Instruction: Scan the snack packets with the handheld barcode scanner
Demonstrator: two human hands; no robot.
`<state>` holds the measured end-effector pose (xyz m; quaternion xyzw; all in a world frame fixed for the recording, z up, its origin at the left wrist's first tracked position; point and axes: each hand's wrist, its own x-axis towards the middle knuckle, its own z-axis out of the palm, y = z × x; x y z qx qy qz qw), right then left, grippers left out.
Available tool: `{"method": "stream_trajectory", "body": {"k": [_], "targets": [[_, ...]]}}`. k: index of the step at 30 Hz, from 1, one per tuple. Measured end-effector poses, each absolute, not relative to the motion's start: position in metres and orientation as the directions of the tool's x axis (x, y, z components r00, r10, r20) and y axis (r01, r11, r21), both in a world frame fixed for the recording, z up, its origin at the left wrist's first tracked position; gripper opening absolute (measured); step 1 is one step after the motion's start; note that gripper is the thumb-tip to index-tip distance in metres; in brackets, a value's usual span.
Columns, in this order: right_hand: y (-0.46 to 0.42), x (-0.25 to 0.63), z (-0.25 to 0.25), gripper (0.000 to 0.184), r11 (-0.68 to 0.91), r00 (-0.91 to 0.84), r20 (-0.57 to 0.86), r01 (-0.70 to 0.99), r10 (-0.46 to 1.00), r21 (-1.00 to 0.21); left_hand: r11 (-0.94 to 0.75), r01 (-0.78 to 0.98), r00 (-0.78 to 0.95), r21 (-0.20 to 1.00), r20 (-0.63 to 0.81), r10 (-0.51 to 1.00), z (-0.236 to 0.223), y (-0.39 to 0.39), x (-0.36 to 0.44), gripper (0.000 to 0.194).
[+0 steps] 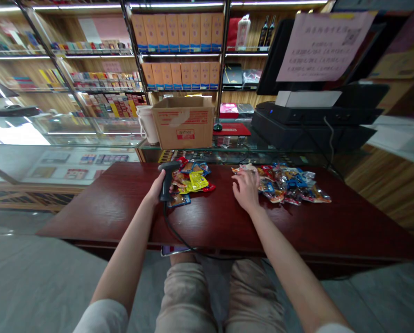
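Note:
My left hand (154,188) is wrapped round the grip of a black barcode scanner (166,179), which stands upright with its head at the top. Right behind and beside it lies a small pile of snack packets (194,181), a bright yellow one on top with red and blue ones around it. My right hand (246,188) rests palm down at the left edge of a larger pile of snack packets (290,182), clear, blue and red. Its thumb stands apart from its fingers, and the fingertips touch or hover over a packet there.
The scanner's cable (174,231) runs over the front edge of the dark red table (207,226). Behind stand an open cardboard box (186,122), a white cup (147,125) and a glass counter (71,162). A monitor with a paper notice (324,46) stands at the right.

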<state>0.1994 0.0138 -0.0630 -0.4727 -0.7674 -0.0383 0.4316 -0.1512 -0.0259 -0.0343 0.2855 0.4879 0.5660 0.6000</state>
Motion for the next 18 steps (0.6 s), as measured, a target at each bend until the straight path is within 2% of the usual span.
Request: {"method": "stream_trajectory", "body": {"k": [3, 6, 8, 13, 18], "targets": [[0.022, 0.174, -0.068, 0.022, 0.605, -0.281, 0.587, 0.639, 0.759, -0.475, 0.236, -0.387, -0.11, 0.891, -0.299, 0.948, -0.045, -0.02, -0.148, 0.053], [0.041, 0.144, -0.07, 0.024, 0.46, -0.251, 0.387, 0.548, 0.887, -0.699, 0.278, -0.397, -0.042, 0.875, -0.32, 0.946, -0.049, -0.017, -0.142, 0.056], [0.055, 0.123, -0.069, 0.021, 0.349, -0.245, 0.257, 0.496, 0.935, -0.795, 0.27, -0.415, -0.029, 0.869, -0.309, 0.951, -0.049, -0.017, -0.14, 0.058], [0.073, 0.093, -0.072, 0.024, 0.338, -0.296, 0.219, 0.45, 0.93, -0.827, 0.264, -0.446, -0.049, 0.855, -0.318, 0.947, -0.048, -0.025, -0.134, 0.059], [0.071, 0.112, -0.076, 0.021, 0.321, -0.257, 0.234, 0.385, 0.938, -0.865, 0.277, -0.44, -0.034, 0.854, -0.324, 0.946, -0.047, -0.03, -0.125, 0.056]]}}
